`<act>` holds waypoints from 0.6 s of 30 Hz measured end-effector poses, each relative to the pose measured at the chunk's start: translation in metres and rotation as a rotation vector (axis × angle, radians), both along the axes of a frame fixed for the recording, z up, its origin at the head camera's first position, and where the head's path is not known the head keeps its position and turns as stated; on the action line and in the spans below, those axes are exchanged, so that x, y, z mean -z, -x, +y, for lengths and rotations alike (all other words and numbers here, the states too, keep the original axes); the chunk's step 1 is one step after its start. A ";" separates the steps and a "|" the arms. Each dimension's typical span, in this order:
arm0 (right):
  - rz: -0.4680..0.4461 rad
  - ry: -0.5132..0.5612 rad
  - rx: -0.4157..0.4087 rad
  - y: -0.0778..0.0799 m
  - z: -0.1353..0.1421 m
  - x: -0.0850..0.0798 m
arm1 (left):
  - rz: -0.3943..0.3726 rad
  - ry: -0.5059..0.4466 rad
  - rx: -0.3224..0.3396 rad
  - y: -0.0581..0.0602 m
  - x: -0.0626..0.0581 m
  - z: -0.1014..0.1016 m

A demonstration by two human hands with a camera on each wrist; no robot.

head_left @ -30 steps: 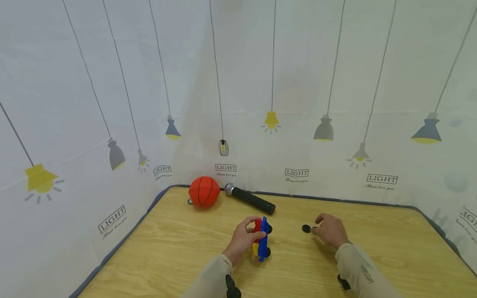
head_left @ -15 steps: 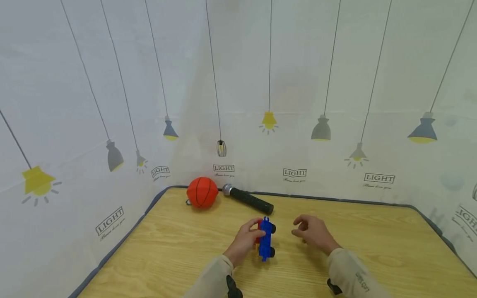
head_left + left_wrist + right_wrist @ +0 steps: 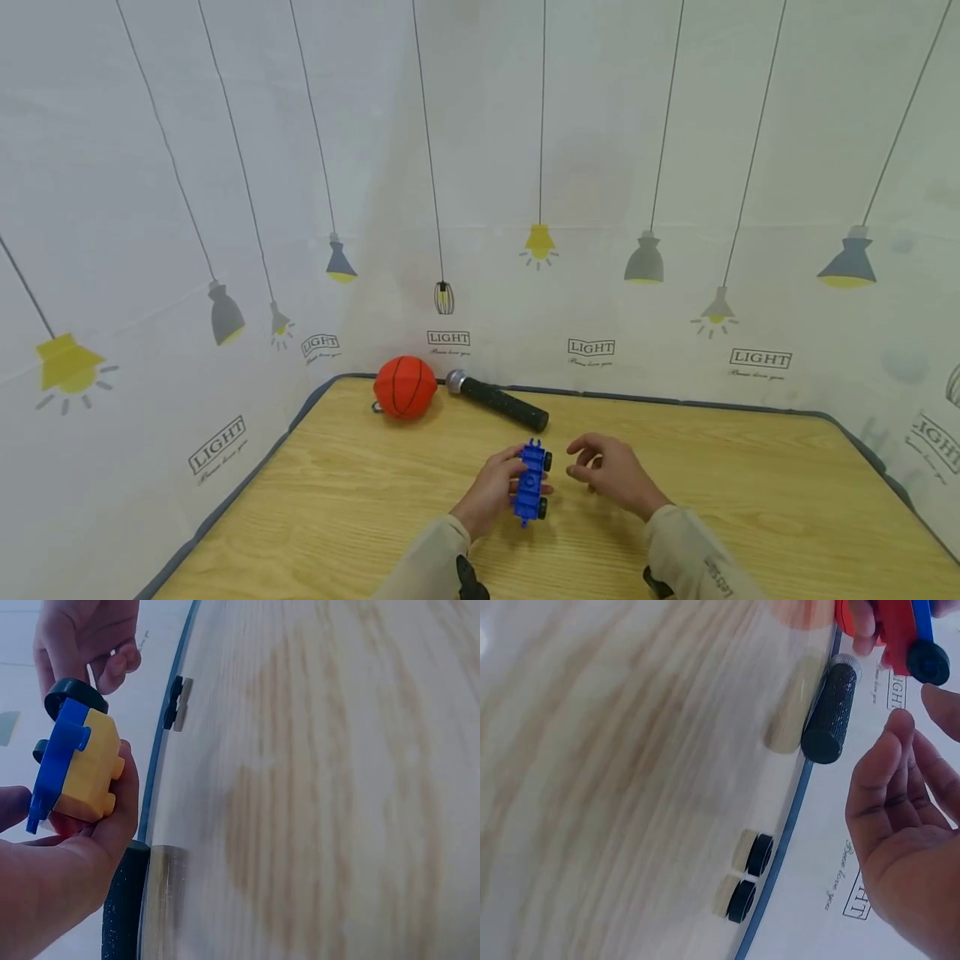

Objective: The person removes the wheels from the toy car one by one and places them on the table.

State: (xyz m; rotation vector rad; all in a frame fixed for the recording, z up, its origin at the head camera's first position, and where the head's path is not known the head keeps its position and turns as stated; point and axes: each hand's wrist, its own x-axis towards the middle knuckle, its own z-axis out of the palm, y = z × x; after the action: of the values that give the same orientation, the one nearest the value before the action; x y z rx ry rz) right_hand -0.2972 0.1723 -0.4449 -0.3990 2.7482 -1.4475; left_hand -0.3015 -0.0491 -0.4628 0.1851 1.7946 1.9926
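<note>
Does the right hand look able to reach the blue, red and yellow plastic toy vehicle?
Probably yes: the right hand looks empty and nothing visible blocks its way to the toy vehicle, which the left hand holds.

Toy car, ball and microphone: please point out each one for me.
Toy car (image 3: 530, 482): head view, on the middle of its blue base.
Ball (image 3: 405, 388): head view, on the middle of its red surface.
Microphone (image 3: 501, 402): head view, on its black handle.

left hand (image 3: 491, 490) gripping, right hand (image 3: 621, 477) near it, its fingers (image 3: 876, 771) loosely bent, thumb (image 3: 946, 714) apart
</note>
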 end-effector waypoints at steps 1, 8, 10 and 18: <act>-0.001 0.010 -0.008 0.000 -0.001 0.000 | 0.004 -0.004 -0.001 0.000 0.000 0.001; 0.021 0.051 -0.033 -0.003 -0.011 0.000 | 0.009 -0.038 0.009 -0.003 0.002 0.004; 0.039 0.056 -0.025 -0.004 -0.013 0.000 | 0.015 -0.045 0.013 -0.003 0.001 0.005; 0.074 0.073 0.043 -0.007 -0.019 0.002 | 0.022 -0.055 0.036 -0.004 0.004 0.006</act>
State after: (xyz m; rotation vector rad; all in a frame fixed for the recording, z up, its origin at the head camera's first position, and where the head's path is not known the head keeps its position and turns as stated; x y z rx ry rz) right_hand -0.2899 0.1530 -0.4468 -0.4052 2.7838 -1.5791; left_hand -0.2980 -0.0426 -0.4666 0.2555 1.7384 2.0234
